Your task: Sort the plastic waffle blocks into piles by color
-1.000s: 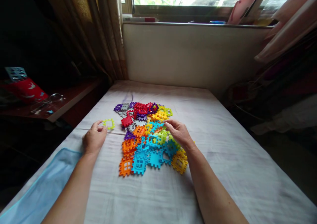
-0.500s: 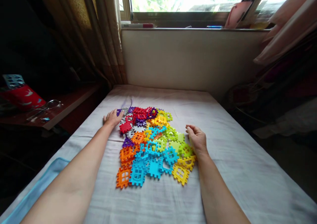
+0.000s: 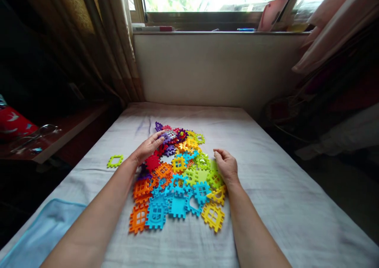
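Notched plastic tiles lie heaped on the pale sheet [image 3: 266, 204]. Red, purple and grey tiles are at the far left of the heap, orange tiles [image 3: 139, 218] at the near left, blue tiles [image 3: 178, 205] in the middle, green and yellow tiles [image 3: 213, 216] on the right. My left hand [image 3: 150, 144] rests over the red and purple tiles with its fingers extended. My right hand [image 3: 227, 166] is at the heap's right edge beside the green tiles, its fingers curled closed; whether they hold anything is hidden. A single green frame tile [image 3: 115, 161] lies apart on the left.
A light blue cloth [image 3: 50, 228] lies at the near left. Left of the bed, eyeglasses [image 3: 49, 130] and a red patterned item [image 3: 14, 121] sit on a dark wooden surface [image 3: 68, 129]. A pink cup [image 3: 271, 15] stands on the window ledge.
My left hand has moved right, pushing the far-left tiles inward. The lone green tile now shows at the left. My right hand keeps its place beside the heap; the view has shifted slightly.
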